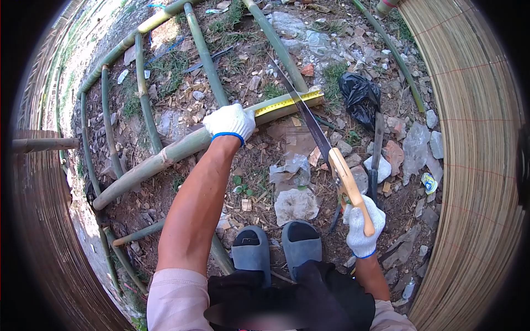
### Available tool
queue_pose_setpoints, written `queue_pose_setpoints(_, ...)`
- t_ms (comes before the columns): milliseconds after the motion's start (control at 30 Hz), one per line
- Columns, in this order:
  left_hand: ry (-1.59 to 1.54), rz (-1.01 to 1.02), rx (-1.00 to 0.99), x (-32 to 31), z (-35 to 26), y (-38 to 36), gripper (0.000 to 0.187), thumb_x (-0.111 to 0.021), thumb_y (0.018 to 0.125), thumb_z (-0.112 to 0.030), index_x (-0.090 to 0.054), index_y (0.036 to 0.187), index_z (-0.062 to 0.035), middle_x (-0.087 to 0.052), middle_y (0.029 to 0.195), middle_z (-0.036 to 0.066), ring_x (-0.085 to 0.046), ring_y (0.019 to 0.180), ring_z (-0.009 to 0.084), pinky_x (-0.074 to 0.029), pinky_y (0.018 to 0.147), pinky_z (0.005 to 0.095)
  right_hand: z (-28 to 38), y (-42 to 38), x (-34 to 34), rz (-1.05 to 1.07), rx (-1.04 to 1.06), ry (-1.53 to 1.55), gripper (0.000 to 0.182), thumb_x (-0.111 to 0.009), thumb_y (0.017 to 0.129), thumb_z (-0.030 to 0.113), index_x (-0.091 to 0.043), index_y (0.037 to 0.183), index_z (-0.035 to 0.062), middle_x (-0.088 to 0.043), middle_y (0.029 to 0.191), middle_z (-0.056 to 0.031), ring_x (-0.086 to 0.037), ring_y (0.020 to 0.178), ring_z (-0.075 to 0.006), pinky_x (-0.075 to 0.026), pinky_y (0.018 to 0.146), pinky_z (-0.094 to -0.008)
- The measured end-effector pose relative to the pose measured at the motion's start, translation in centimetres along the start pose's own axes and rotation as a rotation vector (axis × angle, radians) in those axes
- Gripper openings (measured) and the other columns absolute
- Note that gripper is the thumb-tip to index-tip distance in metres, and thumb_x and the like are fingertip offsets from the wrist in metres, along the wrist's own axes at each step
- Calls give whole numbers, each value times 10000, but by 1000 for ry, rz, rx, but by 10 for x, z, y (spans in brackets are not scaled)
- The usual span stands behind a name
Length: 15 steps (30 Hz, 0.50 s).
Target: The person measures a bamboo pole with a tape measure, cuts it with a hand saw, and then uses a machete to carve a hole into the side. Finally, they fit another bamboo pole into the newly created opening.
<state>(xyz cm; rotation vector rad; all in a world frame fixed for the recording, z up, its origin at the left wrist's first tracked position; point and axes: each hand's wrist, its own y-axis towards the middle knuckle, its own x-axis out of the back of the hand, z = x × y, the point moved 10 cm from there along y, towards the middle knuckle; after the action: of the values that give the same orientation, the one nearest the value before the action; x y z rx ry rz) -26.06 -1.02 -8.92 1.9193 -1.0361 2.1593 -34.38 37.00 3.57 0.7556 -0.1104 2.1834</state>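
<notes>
A bamboo pole [187, 147] lies slantwise over the bamboo frame in front of me. My left hand [231, 121], in a white knitted glove with a blue cuff, is closed on top of the pole. From under its fingers a yellow tape measure [276, 105] runs along the pole to the right end; its case is hidden by the glove. My right hand [365, 226], gloved the same way, grips the wooden handle of a hand saw [317, 132]. The saw's dark blade points away from me and crosses over the tape and the pole near the right end.
Bamboo rungs [207, 55] spread beyond the pole. A black plastic bag [361, 99] and a long blade with a dark handle [377, 149] lie at right, beside a rolled slat blind [475, 165]. Stones and wood chips cover the ground around my sandals [251, 254].
</notes>
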Motion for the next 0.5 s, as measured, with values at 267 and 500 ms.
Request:
queue_pose_setpoints(267,15,26,-4,-1,-1,1,493,-558,991,-528,-754,1249,-157,-780,1118,187,-749,1064,382,-578,893,532,3,3,0,25,9,-11,377,-595,1046,276,-672,1101,-89,-654,684,-49,-637,576,-127,-477,535,-282)
queue_pose_setpoints(500,17,15,-6,-1,0,1,484,-565,990,-530,-747,1257,-169,-780,1112,184,-750,1055,385,-576,886,536,-1,7,2,41,-150,76,202,-682,934,96,-688,1016,-89,-695,815,-190,-697,669,-352,-538,626,-390)
